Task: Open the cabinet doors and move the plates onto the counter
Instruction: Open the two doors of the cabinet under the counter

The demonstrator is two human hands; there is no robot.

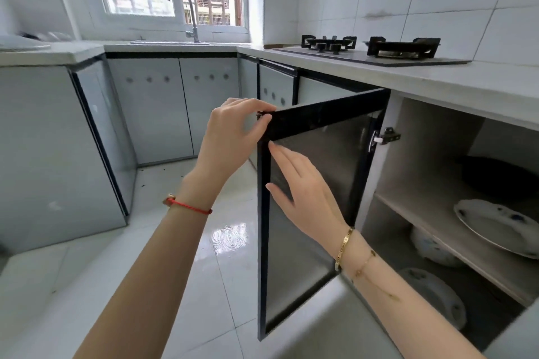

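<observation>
No readable writing. Left hand (233,137) pinches open cabinet door (315,198) top corner; right hand (303,192) spread flat on its glass; plate (495,227) on shelf (431,230), right.

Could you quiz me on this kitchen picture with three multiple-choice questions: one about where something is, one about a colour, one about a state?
1. Where is the blue-patterned plate?
A. on the counter
B. on the shelf inside the cabinet
C. in the sink

2. What colour is the cord on the left wrist?
A. red
B. green
C. black

3. How is the dark-framed cabinet door?
A. shut
B. swung open
C. taken off its hinge

Answers:
1 B, it rests on the cabinet's middle shelf.
2 A, the wrist cord is red.
3 B, it stands out from the cabinet, with the left hand pinching its top corner and the right hand flat on the panel.
</observation>
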